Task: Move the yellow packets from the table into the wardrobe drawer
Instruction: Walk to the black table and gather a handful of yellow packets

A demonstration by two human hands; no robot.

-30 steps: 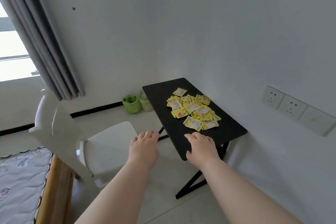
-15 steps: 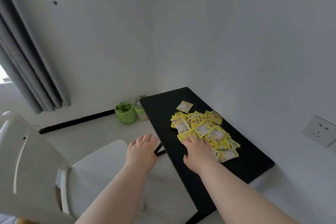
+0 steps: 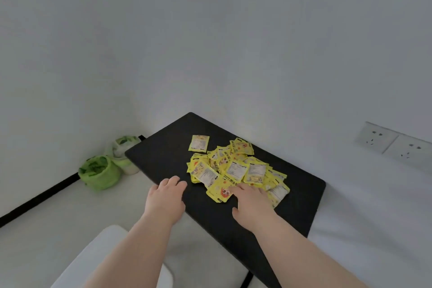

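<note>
A white chair seat [image 3: 98, 262] was seen nearest, at left. The left hand [image 3: 164, 201] was held over the black table [image 3: 161, 159] at its near-left edge, fingers relaxed, nothing grasped. The right hand [image 3: 251, 204] was laid flat w/ straight fingers on the near edge of the yellow packets [image 3: 233, 168], none gripped. The packets were heaped mid-table; one lone packet [image 3: 199, 143] lay just beyond. Far left on the floor, a green bag [image 3: 99, 174] & a white tub [image 3: 125, 149] were set side by side. Wall sockets [image 3: 376, 137] were mounted far right.
</note>
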